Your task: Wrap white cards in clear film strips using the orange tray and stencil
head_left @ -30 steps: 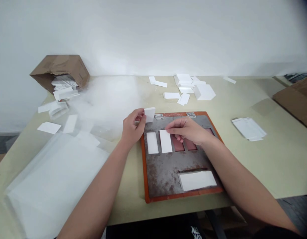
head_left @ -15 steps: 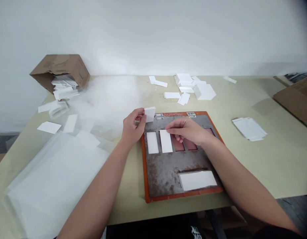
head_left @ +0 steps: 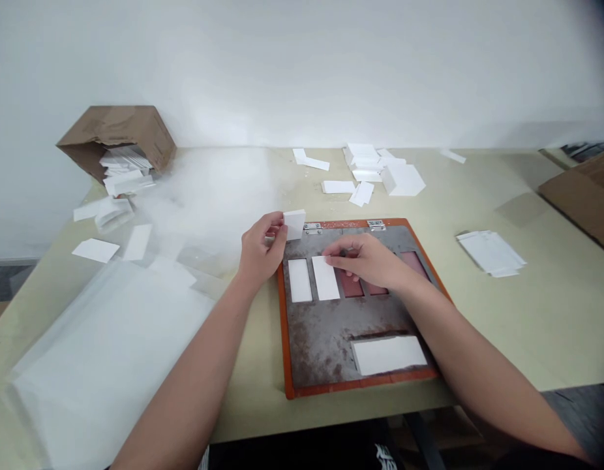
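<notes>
With fingers [head_left: 337,246] of the right hand [head_left: 368,261] drawn narrow, pinches a white card [head_left: 326,282] by its top edge, towards the right corner. Leaves it lying over a dark metal plate [head_left: 314,329], second from the left in the row; hard to tell whether fully seated. Seems very light, thin and fairly stiff, like board; likely to crease at a corner if bent hard, and smooth enough to slide. Best taken by an edge or corner, lightly, with the fingertips.

In the left hand [head_left: 263,245], with fingers closed, holds a small white stack [head_left: 295,225] by its left side, raised near the plate's far left corner. Looks thicker and firmer as a bundle, yet liable to fan apart; better gripped across the flat faces.

Just left of the pinched card, see another card [head_left: 300,282] set in the plate; to the right, reddish slots [head_left: 351,288], partly behind the right hand. Near the plate's close edge, note a wide white block [head_left: 390,356]. Farther out on the pale surface [head_left: 527,320], find a loose pile [head_left: 492,253] to the right and a cardboard box [head_left: 120,121] far left.
</notes>
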`<move>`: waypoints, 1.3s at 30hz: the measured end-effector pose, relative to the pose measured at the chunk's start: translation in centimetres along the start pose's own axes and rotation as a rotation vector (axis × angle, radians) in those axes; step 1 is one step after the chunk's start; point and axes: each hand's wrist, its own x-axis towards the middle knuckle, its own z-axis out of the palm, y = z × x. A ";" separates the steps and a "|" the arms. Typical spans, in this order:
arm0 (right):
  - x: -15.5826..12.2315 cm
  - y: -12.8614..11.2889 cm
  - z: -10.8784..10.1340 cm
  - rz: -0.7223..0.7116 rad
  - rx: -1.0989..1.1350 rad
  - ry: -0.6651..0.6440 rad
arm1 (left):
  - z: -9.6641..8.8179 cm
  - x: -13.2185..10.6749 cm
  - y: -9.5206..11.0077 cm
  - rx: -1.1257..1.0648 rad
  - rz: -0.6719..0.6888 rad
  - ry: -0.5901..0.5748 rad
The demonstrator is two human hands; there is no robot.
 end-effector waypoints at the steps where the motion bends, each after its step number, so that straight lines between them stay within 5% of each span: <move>1: 0.0 0.1 0.0 -0.002 -0.007 -0.007 | 0.0 0.0 0.0 0.000 0.000 0.000; 16: -0.2 0.0 0.1 -0.097 -0.233 0.054 | 0.0 0.0 0.1 0.002 -0.017 -0.007; 39: -0.6 -0.4 0.1 -0.083 -0.240 0.025 | -0.1 0.0 0.2 -0.014 -0.043 -0.017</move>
